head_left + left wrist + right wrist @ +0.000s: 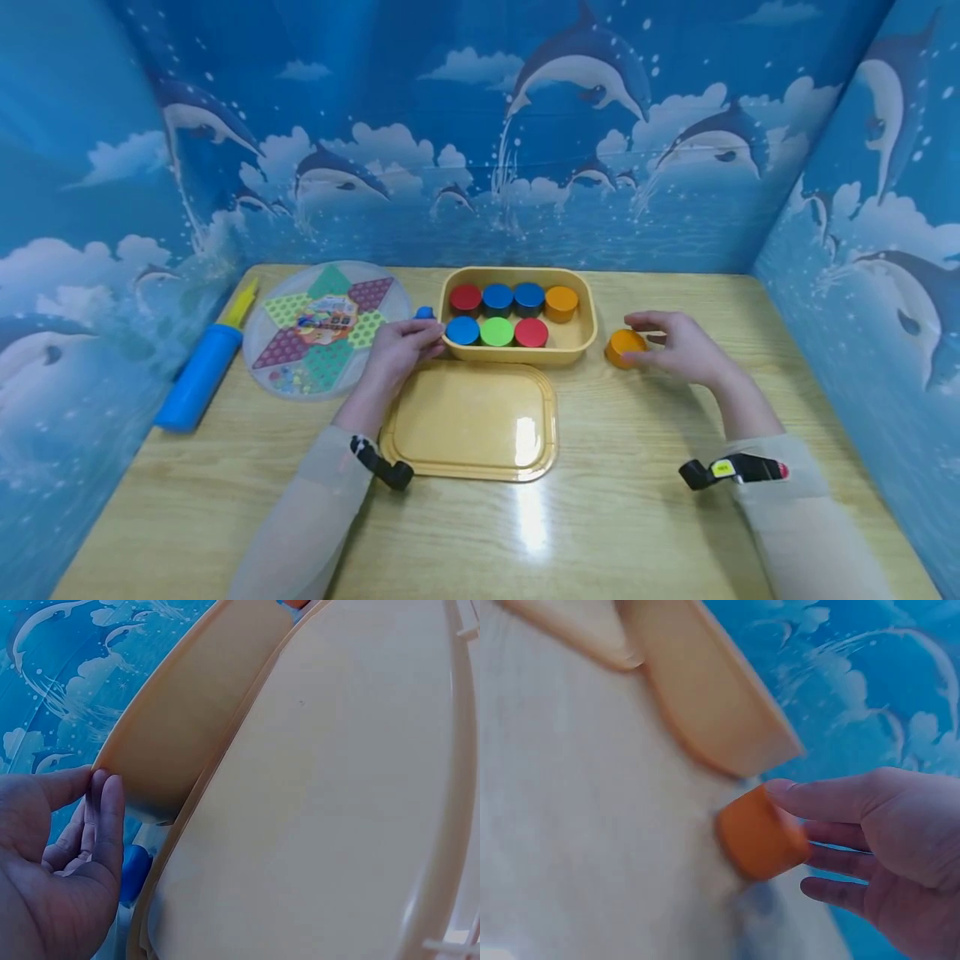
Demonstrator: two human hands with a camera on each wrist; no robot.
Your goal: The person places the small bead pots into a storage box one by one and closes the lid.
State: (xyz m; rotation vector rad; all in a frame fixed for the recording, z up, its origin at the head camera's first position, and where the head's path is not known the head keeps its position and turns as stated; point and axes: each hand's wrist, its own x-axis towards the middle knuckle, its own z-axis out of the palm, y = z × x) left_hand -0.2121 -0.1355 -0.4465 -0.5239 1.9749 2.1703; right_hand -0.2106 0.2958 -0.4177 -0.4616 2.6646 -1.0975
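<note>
In the head view, my left hand (pixel 402 346) pinches the left end of a yellow oblong box (pixel 517 356) between thumb and fingers. The left wrist view shows the left hand's fingertips (pixel 111 787) at the box rim. Inside the box stand round capped pieces: a red one (pixel 465 297), a green one (pixel 497 332), an orange one (pixel 561 302) and several others. Just right of the box, my right hand (pixel 678 354) holds another orange round piece (pixel 757 836), with the thumb at its rim and fingers partly hidden behind it.
A yellow lid (pixel 465 421) lies in front of the box. To the left are a round star-patterned game board (pixel 326 329) and a blue pump (pixel 198 379) with a yellow nozzle. A small blue object (pixel 424 312) sits beside the box. Dolphin-print cloth (pixel 480 217) walls the table's back.
</note>
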